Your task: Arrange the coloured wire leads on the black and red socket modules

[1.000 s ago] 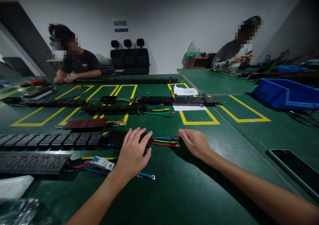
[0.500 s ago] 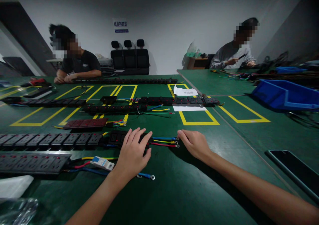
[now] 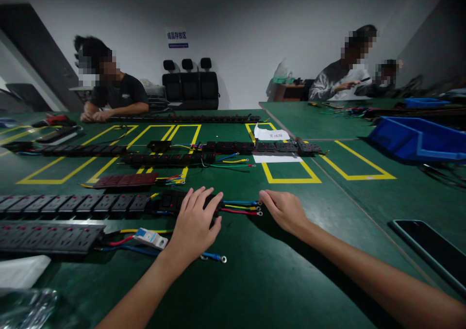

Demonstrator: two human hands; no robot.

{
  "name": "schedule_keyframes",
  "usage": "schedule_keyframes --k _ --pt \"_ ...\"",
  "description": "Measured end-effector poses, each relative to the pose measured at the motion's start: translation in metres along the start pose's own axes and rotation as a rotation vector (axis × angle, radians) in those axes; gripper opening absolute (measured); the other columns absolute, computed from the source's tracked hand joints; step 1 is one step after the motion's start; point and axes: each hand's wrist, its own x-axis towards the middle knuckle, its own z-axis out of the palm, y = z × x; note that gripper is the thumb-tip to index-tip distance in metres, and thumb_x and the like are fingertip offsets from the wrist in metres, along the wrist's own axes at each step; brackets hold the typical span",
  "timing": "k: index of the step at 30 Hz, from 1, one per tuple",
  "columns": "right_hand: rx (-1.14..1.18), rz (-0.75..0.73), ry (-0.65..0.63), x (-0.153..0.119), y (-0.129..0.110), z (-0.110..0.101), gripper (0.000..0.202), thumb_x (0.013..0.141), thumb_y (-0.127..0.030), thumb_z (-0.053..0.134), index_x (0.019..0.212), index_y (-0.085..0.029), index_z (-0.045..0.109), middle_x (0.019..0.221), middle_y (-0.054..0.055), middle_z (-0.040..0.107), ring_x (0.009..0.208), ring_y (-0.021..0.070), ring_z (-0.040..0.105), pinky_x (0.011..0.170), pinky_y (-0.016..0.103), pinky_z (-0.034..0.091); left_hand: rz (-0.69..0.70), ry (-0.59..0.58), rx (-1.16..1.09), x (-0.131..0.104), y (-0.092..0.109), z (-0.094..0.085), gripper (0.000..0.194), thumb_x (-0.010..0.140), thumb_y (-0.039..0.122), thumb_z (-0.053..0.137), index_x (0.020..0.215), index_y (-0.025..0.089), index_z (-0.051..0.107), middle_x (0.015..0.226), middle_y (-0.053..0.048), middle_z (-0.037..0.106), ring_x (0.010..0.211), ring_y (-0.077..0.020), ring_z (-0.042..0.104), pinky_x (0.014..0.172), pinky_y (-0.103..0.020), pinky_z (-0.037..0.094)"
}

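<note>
One right hand [image 3: 286, 210] seemingly pinches the blue wire [image 3: 238, 203] tip.

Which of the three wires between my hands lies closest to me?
The red wire. It runs nearest your side; the yellow-green wire lies in the middle, and the blue wire is farthest, ending by your right hand.

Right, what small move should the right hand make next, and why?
I'd probably make sure the right hand has a firm pinch on the blue wire: its fingers are at that wire's end, but whether they grip it is unclear. The left hand lies over the black socket strip, which may help steady it.
</note>
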Motion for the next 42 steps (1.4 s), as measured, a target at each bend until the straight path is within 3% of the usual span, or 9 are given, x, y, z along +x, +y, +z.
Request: schedule_keyframes --k 37,42 --pt "-0.028 -0.049 0.019 -0.0002 -0.0004 -0.0003 0.053 0.106 -0.047 0.031 0.066 -0.022 0.056 0.066 0.003 0.066 0.060 0.0183 0.058 0.058 0.030 0.021 -0.004 -0.011 0.001 0.0013 0.0013 -0.0016 0.053 0.090 0.023 0.060 0.142 0.024 0.055 0.145 -0.012 0.056 0.138 -0.0328 0.049 0.118 -0.061 0.034" --pt "0.010 -0.105 -0.012 -0.0008 -0.0015 0.0003 0.032 0.099 -0.046 0.048 0.081 -0.023 0.059 0.068 0.000 0.067 0.060 0.0168 0.059 0.057 0.027 0.024 -0.001 -0.017 0.013 0.0011 0.0009 -0.0014 0.053 0.090 0.023 0.060 0.143 0.023 0.054 0.145 -0.012 0.056 0.138 -0.0327 0.048 0.119 -0.061 0.033"
